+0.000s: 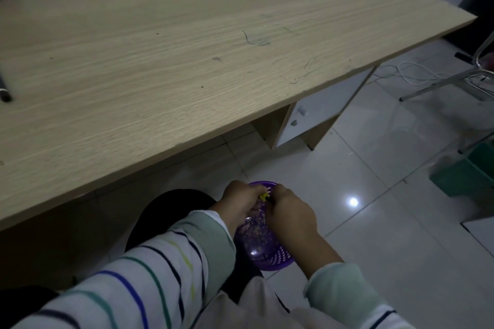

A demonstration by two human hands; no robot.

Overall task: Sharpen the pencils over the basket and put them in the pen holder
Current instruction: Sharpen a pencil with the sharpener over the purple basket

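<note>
A purple perforated basket sits low, below the desk's front edge, with a heap of shavings inside. Both hands are held together over it. My left hand has its fingers curled round a small yellow sharpener. My right hand is curled right beside it, gripping something hidden by the fingers, and no pencil shaft shows. No pen holder is in view.
A wide wooden desk fills the upper left, with a dark object at its left edge. A white cabinet door stands under its right end. Cables, a metal chair frame and a green bin are on the tiled floor at right.
</note>
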